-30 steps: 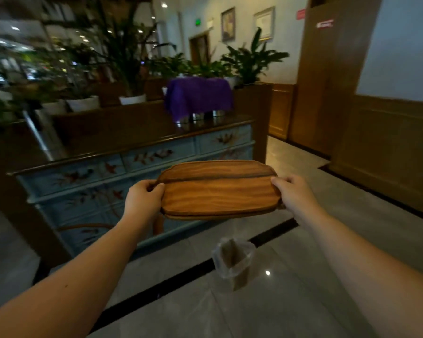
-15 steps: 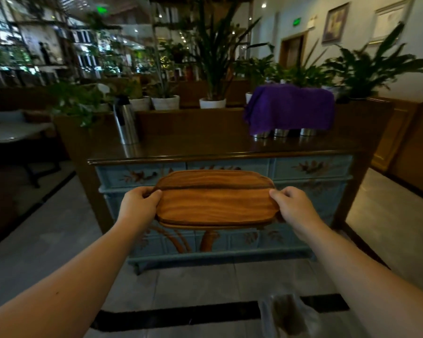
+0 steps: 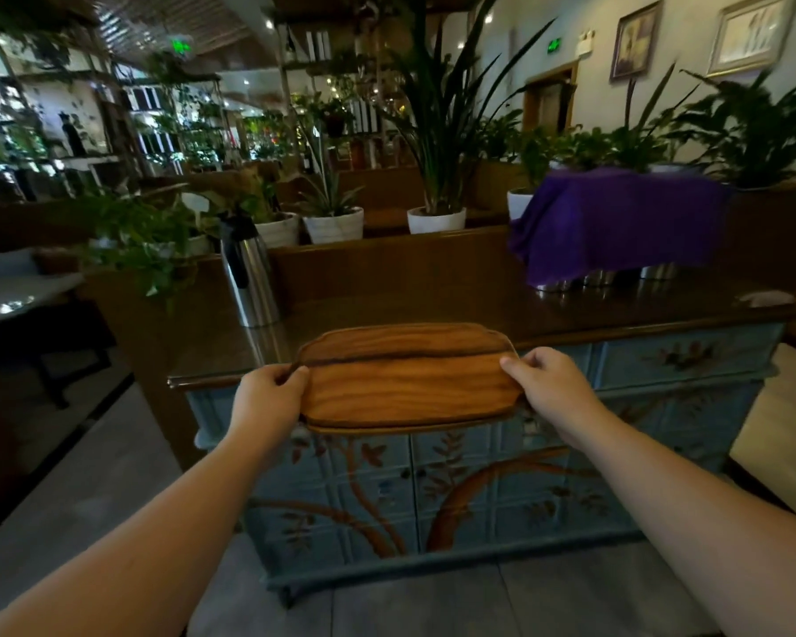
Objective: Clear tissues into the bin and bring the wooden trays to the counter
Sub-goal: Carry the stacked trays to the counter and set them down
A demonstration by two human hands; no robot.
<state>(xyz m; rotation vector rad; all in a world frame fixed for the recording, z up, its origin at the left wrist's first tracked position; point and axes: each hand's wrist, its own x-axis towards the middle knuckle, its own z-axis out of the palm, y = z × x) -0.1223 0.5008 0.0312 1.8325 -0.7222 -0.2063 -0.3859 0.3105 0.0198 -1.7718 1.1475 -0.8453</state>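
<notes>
Bare counter (image 3: 433,310) between flask (image 3: 248,273) and purple cloth (image 3: 616,223)

Bare forearms, no sleeves visible

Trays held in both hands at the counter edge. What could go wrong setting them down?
1. The wooden trays look like a stack; left hand and right hand grip only the short ends, so the top one might slide if tilted.
2. The steel flask stands close on the left of the counter; a leftward drift could knock it.
3. Set too near the front edge, the trays could overhang and tip off.
</notes>
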